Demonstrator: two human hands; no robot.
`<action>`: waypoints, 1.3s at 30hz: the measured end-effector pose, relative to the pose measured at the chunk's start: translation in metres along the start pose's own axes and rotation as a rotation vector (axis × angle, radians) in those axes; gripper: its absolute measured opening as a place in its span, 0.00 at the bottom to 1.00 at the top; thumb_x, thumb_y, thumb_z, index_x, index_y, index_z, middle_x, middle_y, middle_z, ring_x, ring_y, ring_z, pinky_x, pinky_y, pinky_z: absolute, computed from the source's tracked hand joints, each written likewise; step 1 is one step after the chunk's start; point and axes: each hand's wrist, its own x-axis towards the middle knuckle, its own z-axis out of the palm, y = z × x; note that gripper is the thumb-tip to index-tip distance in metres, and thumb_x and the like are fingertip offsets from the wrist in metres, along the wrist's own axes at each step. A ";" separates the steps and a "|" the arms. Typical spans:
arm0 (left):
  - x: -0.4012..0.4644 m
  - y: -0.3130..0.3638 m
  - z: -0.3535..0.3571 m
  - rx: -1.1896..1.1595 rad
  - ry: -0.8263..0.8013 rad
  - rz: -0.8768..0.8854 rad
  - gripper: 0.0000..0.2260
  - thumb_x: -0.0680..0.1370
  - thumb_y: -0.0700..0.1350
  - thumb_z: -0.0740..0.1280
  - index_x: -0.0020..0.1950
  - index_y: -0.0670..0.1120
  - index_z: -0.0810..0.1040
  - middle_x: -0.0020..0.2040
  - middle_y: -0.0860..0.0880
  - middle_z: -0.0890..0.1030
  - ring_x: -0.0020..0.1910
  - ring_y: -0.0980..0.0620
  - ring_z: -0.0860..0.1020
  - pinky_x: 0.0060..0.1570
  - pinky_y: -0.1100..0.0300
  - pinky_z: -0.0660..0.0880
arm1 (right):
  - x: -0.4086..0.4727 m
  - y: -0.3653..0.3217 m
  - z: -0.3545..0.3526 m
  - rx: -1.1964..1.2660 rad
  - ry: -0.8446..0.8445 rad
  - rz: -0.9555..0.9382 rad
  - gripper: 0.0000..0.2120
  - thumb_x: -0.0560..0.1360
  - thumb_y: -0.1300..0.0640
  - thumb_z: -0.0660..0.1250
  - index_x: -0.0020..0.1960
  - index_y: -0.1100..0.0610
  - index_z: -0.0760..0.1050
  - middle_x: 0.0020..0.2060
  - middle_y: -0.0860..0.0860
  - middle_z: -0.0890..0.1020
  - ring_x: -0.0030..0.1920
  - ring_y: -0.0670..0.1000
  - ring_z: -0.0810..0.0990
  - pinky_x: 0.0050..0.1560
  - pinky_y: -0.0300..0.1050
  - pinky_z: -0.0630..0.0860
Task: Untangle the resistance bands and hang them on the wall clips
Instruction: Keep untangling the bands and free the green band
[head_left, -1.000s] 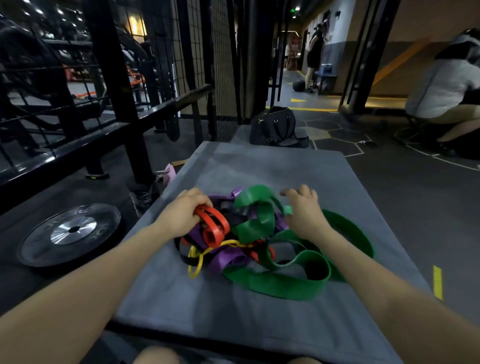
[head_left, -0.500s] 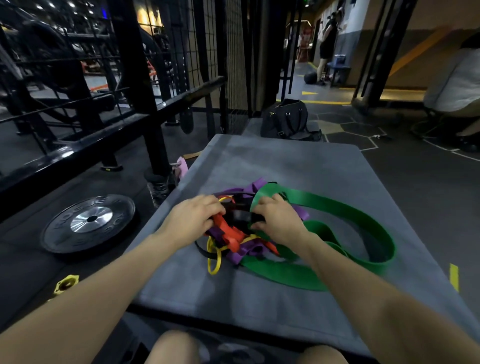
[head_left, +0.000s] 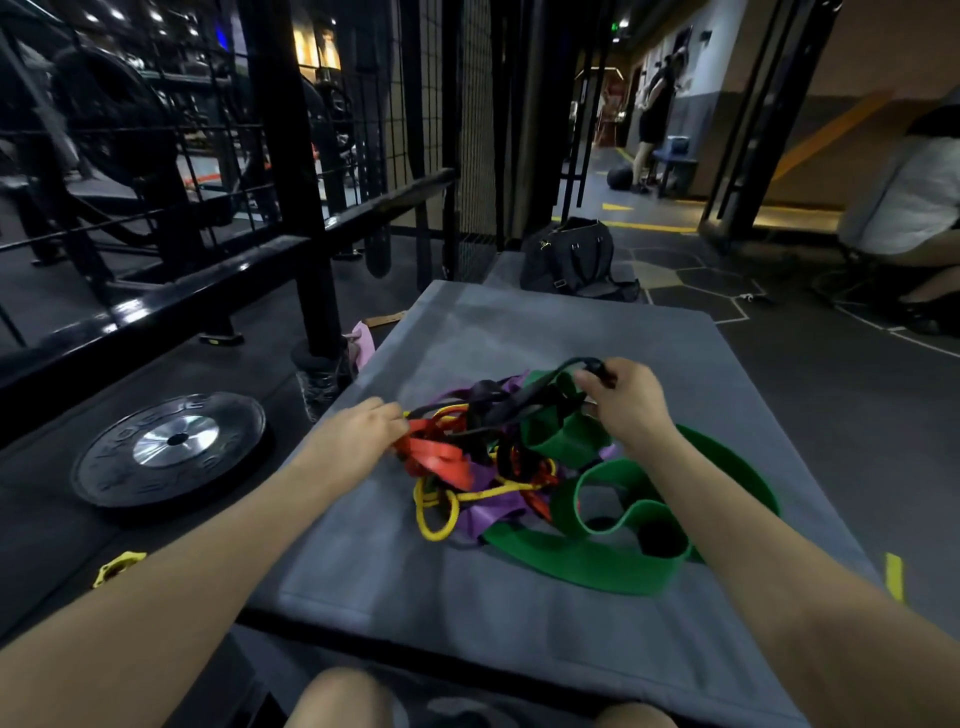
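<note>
At centre of grey mat (head_left: 519, 332): tangled resistance bands (head_left: 498, 467), wide green loop trailing to 4 o'clock. Right hand (head_left: 631, 405) pinching raised black band (head_left: 524, 397) at 1 o'clock; left hand (head_left: 358, 434) gripping red band (head_left: 436, 457) at 9 o'clock.

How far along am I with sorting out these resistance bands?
Barely started. Nothing looks freed or hung: the green band, red band, yellow band and purple band lie knotted on the grey mat. Your right hand lifts a black band; your left hand grips the red one. All untangling and hanging remains.
</note>
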 end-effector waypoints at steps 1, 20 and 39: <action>0.001 0.000 0.000 0.013 -0.007 -0.009 0.10 0.59 0.38 0.75 0.34 0.47 0.77 0.33 0.50 0.75 0.32 0.48 0.78 0.19 0.61 0.73 | 0.000 0.003 0.001 0.070 0.023 0.030 0.12 0.78 0.57 0.64 0.45 0.67 0.74 0.39 0.57 0.78 0.48 0.63 0.79 0.53 0.61 0.78; 0.010 0.028 -0.005 -0.211 -0.185 -0.058 0.25 0.71 0.29 0.59 0.65 0.48 0.70 0.65 0.51 0.67 0.66 0.52 0.66 0.57 0.59 0.70 | 0.005 -0.021 0.030 -0.552 -0.385 -0.472 0.25 0.73 0.54 0.69 0.68 0.57 0.69 0.66 0.55 0.71 0.68 0.55 0.68 0.66 0.42 0.61; 0.033 0.026 0.003 -0.081 -0.066 0.105 0.12 0.72 0.56 0.66 0.50 0.50 0.79 0.47 0.53 0.80 0.51 0.49 0.76 0.45 0.54 0.74 | 0.024 -0.008 -0.009 -0.615 -0.288 -0.337 0.07 0.71 0.63 0.70 0.49 0.59 0.82 0.46 0.56 0.84 0.50 0.54 0.81 0.48 0.41 0.72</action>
